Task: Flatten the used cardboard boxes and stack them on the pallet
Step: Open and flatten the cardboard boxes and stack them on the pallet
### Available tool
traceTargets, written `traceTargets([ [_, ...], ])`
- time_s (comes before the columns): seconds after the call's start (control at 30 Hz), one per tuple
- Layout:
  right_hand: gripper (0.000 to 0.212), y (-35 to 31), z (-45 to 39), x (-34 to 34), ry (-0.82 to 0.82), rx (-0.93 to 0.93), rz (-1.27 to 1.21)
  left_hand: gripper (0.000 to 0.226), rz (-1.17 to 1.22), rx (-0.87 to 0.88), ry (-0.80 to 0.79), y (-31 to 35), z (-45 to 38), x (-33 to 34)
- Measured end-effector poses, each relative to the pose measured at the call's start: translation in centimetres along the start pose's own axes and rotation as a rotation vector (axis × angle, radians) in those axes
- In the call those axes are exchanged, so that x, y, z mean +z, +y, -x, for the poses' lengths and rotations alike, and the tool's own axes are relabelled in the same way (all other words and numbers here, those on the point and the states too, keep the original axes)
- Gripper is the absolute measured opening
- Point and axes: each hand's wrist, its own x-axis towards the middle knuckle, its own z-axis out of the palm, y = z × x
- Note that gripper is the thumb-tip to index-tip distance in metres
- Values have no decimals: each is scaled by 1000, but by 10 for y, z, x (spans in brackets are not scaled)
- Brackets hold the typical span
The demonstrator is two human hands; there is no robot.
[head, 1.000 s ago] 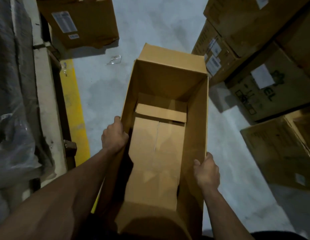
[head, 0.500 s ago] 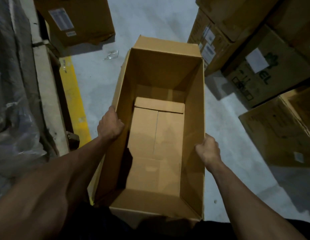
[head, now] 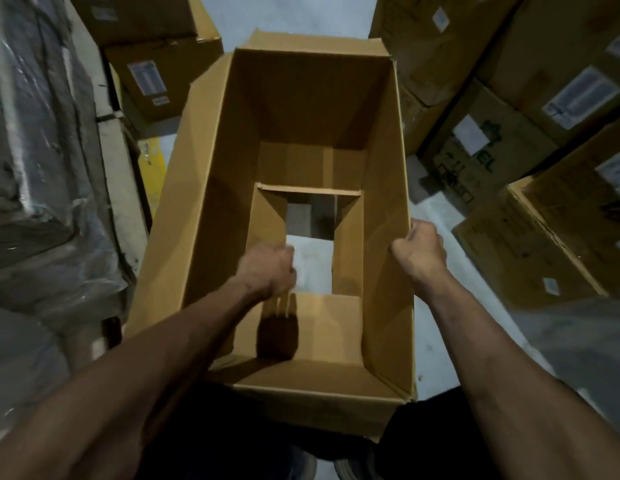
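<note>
1. Grey concrete floor [head: 440, 327], with a yellow painted stripe [head: 152, 168] along the left.
2. Labelled cardboard boxes [head: 530, 237] rest on it at right.
3. More boxes [head: 156, 81] at upper left; plastic-wrapped goods [head: 34, 168] far left.

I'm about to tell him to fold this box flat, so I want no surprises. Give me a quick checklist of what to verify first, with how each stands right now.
1. Bottom flaps opened: ok. The floor shows through the gap in the open box.
2. Box empty: ok. Nothing lies inside it.
3. Right hand has a grip on the right wall's top edge: ok.
4. Left hand out of the box: not ok. It is fisted down inside, by the left bottom flap.
5. Near end flap pushed out: not ok. It still spans the bottom.
6. Pallet ready to take the box: cannot tell. No pallet is clearly in view.
</note>
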Motion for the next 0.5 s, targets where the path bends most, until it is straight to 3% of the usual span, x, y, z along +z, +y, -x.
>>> traceTargets([
  [0.07,12,-2,17,-11,26,-38,0,30,162,84,-229,17,11,19],
  [0.13,12,-2,28,-21,53,-63,-10,37,161,139,-350,35,19,38],
  [0.33,18,0,25,-37,87,-75,-71,66,76,146,-469,61,18,84],
  [0.5,27,-4,11,-41,75,-122,-74,61,109,94,-583,68,-6,98],
])
